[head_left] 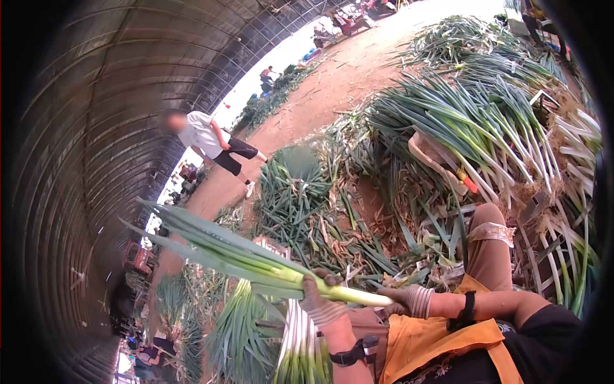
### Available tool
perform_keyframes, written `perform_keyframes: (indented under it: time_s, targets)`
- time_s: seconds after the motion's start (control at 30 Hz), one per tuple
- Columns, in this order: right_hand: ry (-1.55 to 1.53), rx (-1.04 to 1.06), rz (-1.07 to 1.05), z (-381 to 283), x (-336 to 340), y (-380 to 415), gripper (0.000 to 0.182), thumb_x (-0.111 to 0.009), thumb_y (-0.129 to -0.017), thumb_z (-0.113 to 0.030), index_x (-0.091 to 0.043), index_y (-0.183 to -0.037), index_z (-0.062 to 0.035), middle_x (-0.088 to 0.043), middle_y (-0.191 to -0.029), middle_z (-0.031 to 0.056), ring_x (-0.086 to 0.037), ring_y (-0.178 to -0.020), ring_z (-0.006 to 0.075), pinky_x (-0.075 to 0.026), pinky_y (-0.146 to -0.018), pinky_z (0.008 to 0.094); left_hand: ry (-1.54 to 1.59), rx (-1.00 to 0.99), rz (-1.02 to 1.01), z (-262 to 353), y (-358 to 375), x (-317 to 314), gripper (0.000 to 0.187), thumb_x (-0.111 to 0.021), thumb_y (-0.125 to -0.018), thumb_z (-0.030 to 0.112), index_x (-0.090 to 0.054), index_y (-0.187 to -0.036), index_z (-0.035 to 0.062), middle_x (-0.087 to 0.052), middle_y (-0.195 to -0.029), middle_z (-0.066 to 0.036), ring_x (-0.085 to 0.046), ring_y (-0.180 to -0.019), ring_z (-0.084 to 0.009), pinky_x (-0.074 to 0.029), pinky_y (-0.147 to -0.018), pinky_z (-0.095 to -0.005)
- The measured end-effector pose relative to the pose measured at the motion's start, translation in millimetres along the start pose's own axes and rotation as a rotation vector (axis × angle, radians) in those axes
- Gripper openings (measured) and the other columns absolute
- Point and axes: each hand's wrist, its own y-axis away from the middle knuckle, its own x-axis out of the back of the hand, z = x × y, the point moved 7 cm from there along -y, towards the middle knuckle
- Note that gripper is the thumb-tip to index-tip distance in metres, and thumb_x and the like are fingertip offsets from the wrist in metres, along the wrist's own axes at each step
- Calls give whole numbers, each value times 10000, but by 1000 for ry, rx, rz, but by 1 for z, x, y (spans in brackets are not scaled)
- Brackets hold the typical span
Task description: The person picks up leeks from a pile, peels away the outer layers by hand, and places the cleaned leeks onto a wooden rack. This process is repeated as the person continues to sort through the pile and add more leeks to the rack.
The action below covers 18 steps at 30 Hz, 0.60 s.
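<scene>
A large green onion (275,272) with long green leaves and a white stem lies across the front of my body. My left hand (322,302), in a striped work glove, is closed around the middle of the stalk. At the white root end, my gloved right hand (409,301) is also closed on it; its fingertips are partly hidden. Just below my left hand, white-stemmed green onions (297,342) lie side by side, next to a leafy bundle (236,326). An orange apron (432,345) covers my lap.
Untrimmed green onions with roots (473,128) are heaped beside my bent knee (489,240), near a beige padded object (432,157) with an orange-red part. Stripped leaves (371,253) litter the ground. A person (211,141) walks on the dirt path (326,89) inside an arched shed.
</scene>
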Motion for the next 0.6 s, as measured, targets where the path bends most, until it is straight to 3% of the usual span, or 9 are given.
perform_keyframes:
  time_s: [0.07, 0.17, 0.23, 0.3, 0.37, 0.43, 0.5, 0.57, 0.6]
  targets:
    - [-222, -160, -58, 14, -2, 11, 421, -506, -904, -271, -461, -1258, -46, -599, -859, 5, -530, -768, 58, -445, -697, 224, -39, 0, -21, -9, 8, 2, 246, -566, -852, 299, -486, -974, 100, -542, -759, -46, -494, -611, -142, -458, -516, -331]
    - [-341, -173, -11, 19, 10, 23, 360, -521, -898, -238, -519, -1204, -48, -648, -893, 15, -572, -785, 82, -465, -715, 242, -7, 66, -122, -17, 6, 4, 308, -584, -836, 311, -490, -1061, 123, -540, -776, -34, -487, -632, -141, -458, -518, -340]
    - [-302, -203, 89, 6, 22, 28, 275, -522, -895, -225, -604, -1069, -29, -652, -886, 36, -580, -792, 90, -468, -739, 249, 10, 54, -200, -18, 4, 1, 405, -600, -820, 325, -477, -1147, 120, -536, -776, -18, -476, -630, -141, -451, -542, -334]
    - [-145, -52, 200, 10, 31, 27, 241, -516, -884, -212, -626, -996, -28, -644, -813, 43, -568, -720, 92, -470, -672, 260, 9, -14, -280, -11, 8, -13, 371, -590, -823, 339, -497, -1088, 96, -532, -768, -13, -469, -625, -143, -436, -570, -309]
    - [39, -195, 262, 2, 43, 31, 221, -507, -868, -198, -635, -954, -40, -615, -728, 37, -536, -653, 85, -454, -593, 265, 14, 28, -290, -14, 9, -10, 351, -577, -825, 360, -510, -1029, 83, -530, -762, -15, -459, -617, -138, -422, -586, -287]
    - [-9, -278, 275, 7, 45, 37, 221, -500, -862, -202, -640, -954, -57, -590, -683, 24, -511, -617, 77, -432, -548, 257, 51, 198, -239, -19, 20, -12, 565, -552, -849, 346, -325, -1330, 156, -514, -782, -20, -458, -645, -116, -452, -619, -322]
    - [-79, -197, 332, 6, 51, 39, 216, -522, -857, -199, -643, -945, -43, -588, -683, 17, -509, -600, 85, -432, -549, 245, 85, 133, -356, -18, 12, -11, 611, -564, -842, 380, -295, -1348, 171, -525, -815, -8, -468, -660, -121, -468, -637, -349]
    - [-369, -306, 405, 8, 56, 46, 228, -533, -862, -201, -645, -900, -7, -584, -680, 20, -509, -597, 91, -430, -544, 238, 107, 82, -489, -12, 19, -27, 632, -565, -839, 396, -277, -1357, 175, -528, -840, -4, -470, -662, -124, -474, -646, -379]
    - [-704, -396, 465, 17, 52, 49, 248, -548, -865, -208, -634, -903, 21, -593, -703, 35, -525, -616, 90, -440, -558, 226, 118, 40, -563, -6, 22, -35, 643, -566, -838, 404, -268, -1362, 177, -529, -853, -3, -472, -663, -126, -477, -651, -394]
